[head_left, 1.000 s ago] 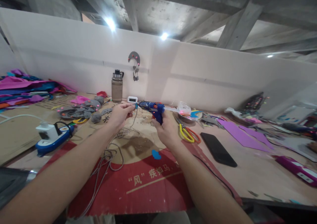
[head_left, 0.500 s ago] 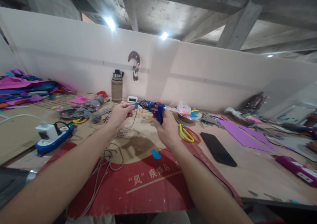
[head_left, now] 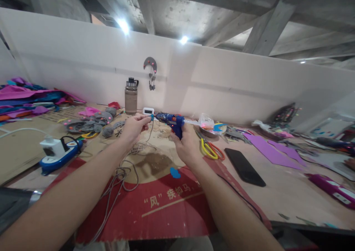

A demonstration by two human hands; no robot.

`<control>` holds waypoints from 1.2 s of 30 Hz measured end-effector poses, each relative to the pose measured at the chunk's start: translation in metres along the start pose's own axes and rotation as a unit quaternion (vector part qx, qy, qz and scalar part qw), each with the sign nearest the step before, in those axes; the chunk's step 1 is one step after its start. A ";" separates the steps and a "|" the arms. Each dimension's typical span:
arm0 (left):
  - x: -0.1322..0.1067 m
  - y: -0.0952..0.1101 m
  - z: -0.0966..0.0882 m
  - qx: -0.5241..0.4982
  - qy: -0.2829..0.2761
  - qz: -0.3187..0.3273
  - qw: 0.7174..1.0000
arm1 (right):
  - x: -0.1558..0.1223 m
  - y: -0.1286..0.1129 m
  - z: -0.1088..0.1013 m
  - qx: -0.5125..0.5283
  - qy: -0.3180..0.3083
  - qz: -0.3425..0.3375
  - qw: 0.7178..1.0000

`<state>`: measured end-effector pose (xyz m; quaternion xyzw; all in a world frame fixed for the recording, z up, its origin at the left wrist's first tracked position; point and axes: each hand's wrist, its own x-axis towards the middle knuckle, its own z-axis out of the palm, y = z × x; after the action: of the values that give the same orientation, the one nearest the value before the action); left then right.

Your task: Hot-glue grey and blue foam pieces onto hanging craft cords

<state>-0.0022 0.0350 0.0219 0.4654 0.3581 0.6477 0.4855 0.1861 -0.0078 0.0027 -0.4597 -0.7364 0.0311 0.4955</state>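
My right hand (head_left: 186,144) is wrapped round the grip of a blue hot glue gun (head_left: 173,121), whose nozzle points left. My left hand (head_left: 135,127) pinches a small blue piece (head_left: 152,117) right at the nozzle tip, and a thin grey cord (head_left: 150,130) hangs down from that piece. Both hands are held just above a cardboard sheet (head_left: 155,162) on the workbench. The gun's black cable (head_left: 238,195) runs back along my right forearm.
Yellow-and-orange scissors (head_left: 210,150) and a black phone (head_left: 244,167) lie right of my hands. A white-and-blue power strip (head_left: 57,151) sits to the left, grey cords (head_left: 119,177) below. A water bottle (head_left: 131,96) stands by the white partition. Felt scraps cover both ends.
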 end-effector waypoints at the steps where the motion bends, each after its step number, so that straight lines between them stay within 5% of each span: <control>1: 0.000 -0.001 0.000 0.001 -0.002 -0.001 1.000 | 0.000 0.000 0.000 -0.003 0.003 0.000 1.000; 36: -0.003 0.002 0.003 0.047 0.000 0.018 0.999 | 0.000 -0.006 -0.002 -0.022 0.013 0.002 1.000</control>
<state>0.0009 0.0313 0.0237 0.4939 0.3803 0.6387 0.4511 0.1836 -0.0125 0.0069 -0.4723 -0.7294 0.0099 0.4948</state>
